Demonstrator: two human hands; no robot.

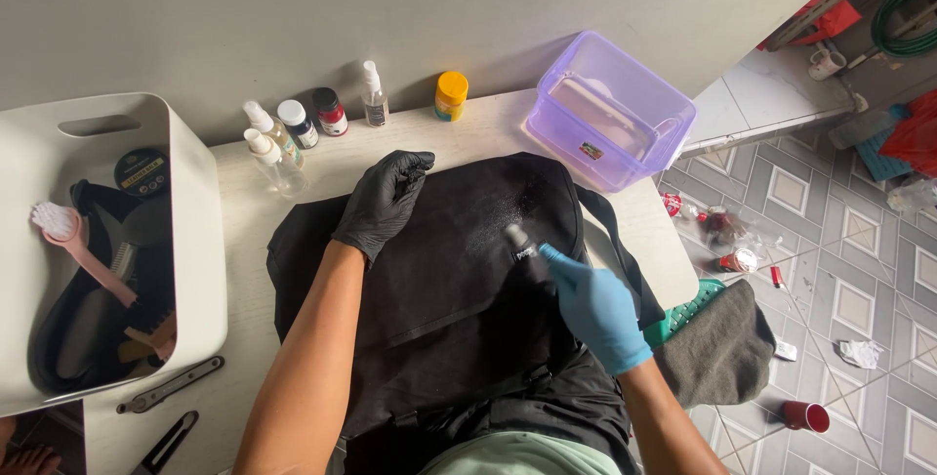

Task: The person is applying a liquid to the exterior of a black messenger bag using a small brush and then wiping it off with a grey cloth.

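The white bin [200,231] holds brushes; the purple tub [673,138] looks empty. Left hand [383,204] presses the black bag [439,280], fingers curled; right hand [595,307] grips a half-hidden spray bottle [520,242]

A clear purple box [613,109] sat at the far end of the desk [468,138], and a yellow jar [450,95] and some small bottles [293,133] stood in a row by the wall. A white bin [190,241] on one side held a pink brush [73,241]. A red cup [805,416] and a grey cloth [722,348] lay on the tiled floor [859,241].
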